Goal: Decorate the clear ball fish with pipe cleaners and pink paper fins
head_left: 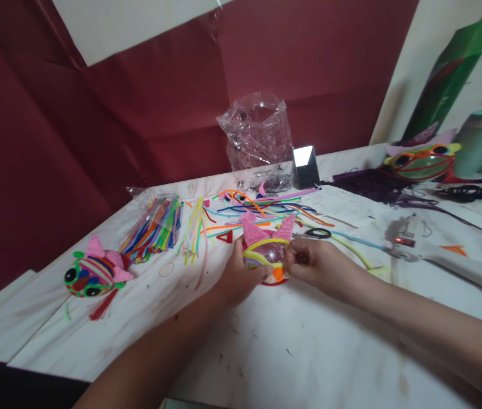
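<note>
Between my hands, above the table, is a clear rounded plastic craft piece [269, 253] banded with yellow and purple pipe cleaners. Two pink pointed pieces stand up from its top, and an orange spot and a red edge show low on its front. My left hand [244, 267] grips its left side, the thumb across the lower front. At the right edge, the fingers of my right hand [309, 258] are curled into a pinch; whatever is between the fingertips is hidden. Black-handled scissors [319, 233] lie just beyond my right hand.
Left stand a fish-like pipe-cleaner figure [93, 275] and a bagged pipe-cleaner bundle [155, 227]. Loose pipe cleaners [198, 227] spread behind my hands. A white glue gun [411, 241] rests right. Behind are a clear plastic bag [258, 136], a dark upright device [306, 170] and another decorated figure [423, 159].
</note>
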The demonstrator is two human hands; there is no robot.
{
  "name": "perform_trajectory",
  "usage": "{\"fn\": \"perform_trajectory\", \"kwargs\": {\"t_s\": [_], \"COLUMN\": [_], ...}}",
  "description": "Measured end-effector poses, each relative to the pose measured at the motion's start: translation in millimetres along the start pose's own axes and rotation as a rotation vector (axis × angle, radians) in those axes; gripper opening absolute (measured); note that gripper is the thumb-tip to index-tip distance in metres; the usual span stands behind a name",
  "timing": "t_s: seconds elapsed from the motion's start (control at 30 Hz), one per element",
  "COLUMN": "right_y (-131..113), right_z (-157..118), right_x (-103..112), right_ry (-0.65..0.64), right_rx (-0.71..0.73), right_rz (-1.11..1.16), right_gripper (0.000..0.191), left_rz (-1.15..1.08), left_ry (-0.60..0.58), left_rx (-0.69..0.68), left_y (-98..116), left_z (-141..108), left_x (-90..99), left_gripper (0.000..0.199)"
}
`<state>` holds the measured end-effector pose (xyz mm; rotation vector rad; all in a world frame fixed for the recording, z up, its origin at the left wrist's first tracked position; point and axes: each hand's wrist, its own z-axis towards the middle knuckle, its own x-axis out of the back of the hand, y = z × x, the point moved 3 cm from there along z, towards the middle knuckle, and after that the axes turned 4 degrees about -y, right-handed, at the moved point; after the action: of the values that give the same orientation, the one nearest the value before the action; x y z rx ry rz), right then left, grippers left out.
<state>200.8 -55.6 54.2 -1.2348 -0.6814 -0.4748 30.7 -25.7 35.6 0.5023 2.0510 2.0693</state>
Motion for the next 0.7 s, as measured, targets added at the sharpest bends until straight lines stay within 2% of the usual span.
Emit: {"fn": "perform_trajectory", "kwargs": {"t_s": [0.13, 0.3, 0.53, 0.7], "right_y": [0.7, 1.6, 0.9, -0.2], "right_z": [-0.3, 0.5, 1.4, 0.3], "right_x": [-1.0, -1.4, -1.7, -0.3], "right_ry": [0.006, 0.024, 0.021, 0.006], "right_rx": [0.001, 0.023, 0.018, 0.011], "right_rz": [0.004, 0.018, 0.019, 0.029], "right_gripper": [0.007, 0.009, 0.012, 0.016], "left_rz": [-0.011, -0.049, 0.04, 0.04], "left_ry": [-0.021, -0.071, 0.024, -0.01], "left_rx": [0.011, -0.045, -0.02, -0.055], "left_y": [0.4, -2.1, 2.9, -1.7], "left_z": [1.5, 4.0, -0.4, 0.9], "left_x": [1.0, 7.1, 2.6, 4.4], "left_gripper": [0.07, 0.066, 0.058, 0.064]}}
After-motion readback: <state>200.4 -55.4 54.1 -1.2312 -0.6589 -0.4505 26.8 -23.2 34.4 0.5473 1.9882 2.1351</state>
